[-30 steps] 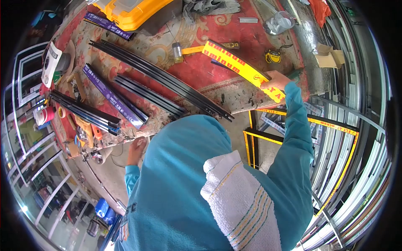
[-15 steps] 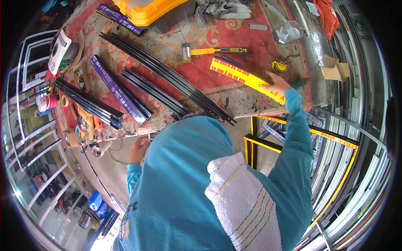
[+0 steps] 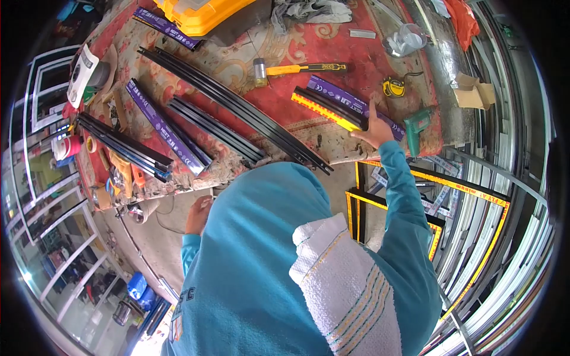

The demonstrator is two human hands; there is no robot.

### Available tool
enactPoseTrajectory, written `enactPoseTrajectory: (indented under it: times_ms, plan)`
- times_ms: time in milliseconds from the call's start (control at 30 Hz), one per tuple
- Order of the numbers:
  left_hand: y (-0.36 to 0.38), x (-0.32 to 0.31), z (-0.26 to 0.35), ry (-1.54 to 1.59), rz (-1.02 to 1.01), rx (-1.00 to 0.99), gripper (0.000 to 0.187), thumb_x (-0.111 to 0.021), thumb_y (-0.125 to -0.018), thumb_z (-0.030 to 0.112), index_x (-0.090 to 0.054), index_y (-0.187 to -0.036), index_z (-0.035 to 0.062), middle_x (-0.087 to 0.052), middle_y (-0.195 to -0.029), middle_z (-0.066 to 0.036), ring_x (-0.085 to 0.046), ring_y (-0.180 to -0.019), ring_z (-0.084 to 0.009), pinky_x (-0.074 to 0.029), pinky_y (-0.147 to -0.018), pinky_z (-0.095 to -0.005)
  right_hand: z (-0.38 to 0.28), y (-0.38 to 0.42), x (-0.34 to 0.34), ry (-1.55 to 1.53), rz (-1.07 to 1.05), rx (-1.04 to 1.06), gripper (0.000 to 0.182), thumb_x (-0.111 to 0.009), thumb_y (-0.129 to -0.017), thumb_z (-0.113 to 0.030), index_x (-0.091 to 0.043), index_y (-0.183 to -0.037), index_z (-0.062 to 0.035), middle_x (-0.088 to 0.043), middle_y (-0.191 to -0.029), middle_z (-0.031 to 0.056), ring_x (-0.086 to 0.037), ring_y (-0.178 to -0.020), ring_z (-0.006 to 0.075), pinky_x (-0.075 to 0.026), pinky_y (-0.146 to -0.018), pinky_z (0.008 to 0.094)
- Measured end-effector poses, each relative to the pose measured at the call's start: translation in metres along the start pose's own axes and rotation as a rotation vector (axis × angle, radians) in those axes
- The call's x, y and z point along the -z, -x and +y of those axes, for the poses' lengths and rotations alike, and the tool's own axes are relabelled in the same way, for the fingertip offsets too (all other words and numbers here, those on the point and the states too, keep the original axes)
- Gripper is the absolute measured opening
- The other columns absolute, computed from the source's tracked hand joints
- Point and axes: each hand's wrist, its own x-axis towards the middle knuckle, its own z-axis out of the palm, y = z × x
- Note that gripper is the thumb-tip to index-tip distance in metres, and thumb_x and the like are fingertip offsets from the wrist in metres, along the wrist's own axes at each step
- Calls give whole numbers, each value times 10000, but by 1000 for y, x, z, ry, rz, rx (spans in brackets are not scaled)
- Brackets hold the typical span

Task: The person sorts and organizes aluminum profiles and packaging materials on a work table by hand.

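Observation:
My right hand (image 3: 375, 132) is closed around the near end of a black aluminum profile (image 3: 329, 105) with yellow-and-red printed film along its front side. A purple-wrapped profile (image 3: 338, 92) lies just behind it on the table, partly under my fingers. To the right of that hand is a green power tool (image 3: 417, 124), seen only in part. My left hand (image 3: 199, 215) is low beside the table's front edge, fingers curled; whatever they hold, if anything, is too small to make out. Several black profiles (image 3: 237, 110) lie slanted across the table between my hands.
A yellow-and-black mallet (image 3: 306, 69), a tape measure (image 3: 393, 87) and a yellow case (image 3: 205, 15) rest on the red patterned table cover (image 3: 285, 113). More bundled profiles (image 3: 124, 145) and hand tools sit at left. Yellow-filmed frames (image 3: 463, 188) stand below the right edge.
My right hand has turned the yellow-filmed profile over, from its broad yellow side to its dark side, and shifted slightly left and down. The purple-wrapped profile behind it now shows. My left hand stays put.

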Motion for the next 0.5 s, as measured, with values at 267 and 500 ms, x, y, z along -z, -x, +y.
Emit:
enactPoseTrajectory:
  times_ms: [267, 500]
  plan:
    - [0, 6, 25, -15, 33, 10, 389, -648, -928, 311, -619, -1194, 29, -679, -1096, -119, -657, -942, -181, -523, -768, -302, -20, -15, 15, 381, -59, -182, 1212, -755, -658, -615, -166, -1525, -5, -668, -1156, 195, -656, -1040, 359, -469, -917, 530]
    - [-3, 14, 6, -57, 8, 35, 418, -665, -915, 345, -622, -1229, 73, -678, -1104, -124, -648, -1008, -205, -507, -839, -298, -10, -29, 15, 233, -171, -202, 1178, -739, -689, -609, -158, -1532, -26, -648, -1198, 205, -648, -1088, 348, -481, -955, 513]
